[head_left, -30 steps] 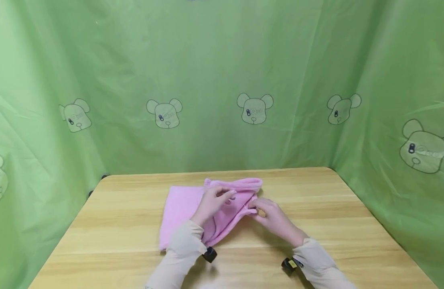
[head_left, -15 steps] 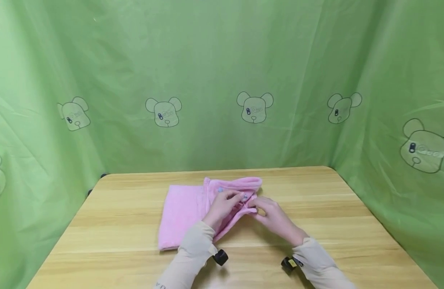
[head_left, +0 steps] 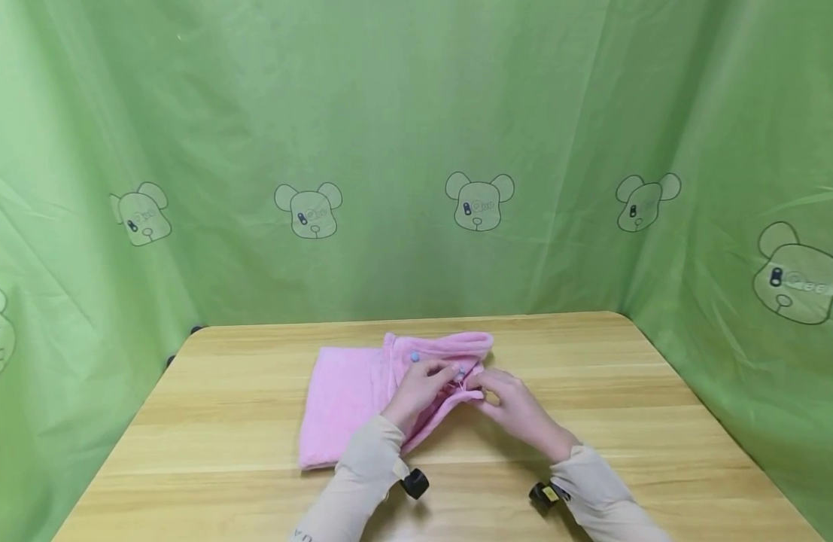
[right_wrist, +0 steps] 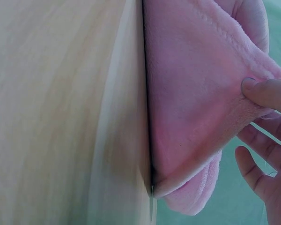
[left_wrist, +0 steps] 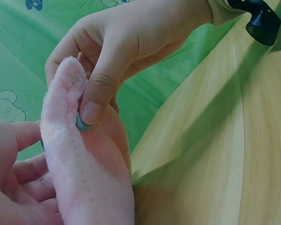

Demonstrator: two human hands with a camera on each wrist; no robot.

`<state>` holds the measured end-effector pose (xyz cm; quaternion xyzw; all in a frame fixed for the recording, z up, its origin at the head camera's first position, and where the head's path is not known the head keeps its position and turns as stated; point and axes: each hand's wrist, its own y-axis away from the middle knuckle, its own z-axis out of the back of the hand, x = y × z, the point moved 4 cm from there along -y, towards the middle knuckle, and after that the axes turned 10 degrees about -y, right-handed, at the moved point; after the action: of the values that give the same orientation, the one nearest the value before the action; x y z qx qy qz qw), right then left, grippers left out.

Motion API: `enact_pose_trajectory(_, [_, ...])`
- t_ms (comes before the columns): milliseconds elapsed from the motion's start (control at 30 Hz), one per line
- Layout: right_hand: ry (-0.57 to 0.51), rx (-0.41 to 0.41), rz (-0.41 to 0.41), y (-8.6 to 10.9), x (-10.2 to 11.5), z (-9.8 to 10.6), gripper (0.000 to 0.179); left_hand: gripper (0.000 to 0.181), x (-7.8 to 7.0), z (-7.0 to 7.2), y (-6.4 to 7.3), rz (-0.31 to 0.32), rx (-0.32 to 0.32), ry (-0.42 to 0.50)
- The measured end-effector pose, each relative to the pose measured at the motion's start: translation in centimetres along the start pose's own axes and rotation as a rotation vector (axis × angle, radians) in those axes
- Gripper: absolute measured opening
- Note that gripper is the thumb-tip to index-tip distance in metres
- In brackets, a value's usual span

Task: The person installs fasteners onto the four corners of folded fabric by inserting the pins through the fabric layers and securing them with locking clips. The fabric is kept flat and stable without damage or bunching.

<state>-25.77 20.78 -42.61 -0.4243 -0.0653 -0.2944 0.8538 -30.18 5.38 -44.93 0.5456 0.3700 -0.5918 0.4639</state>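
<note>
A folded pink plush cloth lies on the table, its right part lifted and opened. My left hand reaches over it and pinches a small blue button with thumb and forefinger. With thumb and fingers my right hand grips the raised edge of the cloth at the right. In the right wrist view, the right thumb presses that edge. A ribbed teal button shows under the right thumb in the left wrist view. Another blue button sits higher on the cloth. White threads hang between the hands.
The pale wooden table is enclosed by green curtains printed with bear heads. Black wrist cameras hang under both beige sleeves, close above the tabletop.
My left hand has moved right toward the right hand and come to the blue button, uncovering the other blue button. The right hand has kept its grip in about the same place.
</note>
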Motion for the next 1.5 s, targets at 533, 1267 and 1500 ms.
enact_pose_trajectory(533, [0.006, -0.015, -0.005, 0.0, -0.1, 0.0, 0.024, 0.023, 0.0, -0.2, 0.2, -0.054, -0.029, -0.130])
enact_pose_trajectory(1267, [0.009, 0.003, -0.014, -0.1, -0.2, 0.1, 0.025, 0.029, -1.9, 1.8, 1.4, -0.102, 0.060, -0.447])
enact_pose_trajectory(1500, [0.003, 0.021, -0.001, -0.1, -0.1, 0.3, 0.027, 0.032, -3.5, 7.1, 3.2, -0.179, -0.046, -0.522])
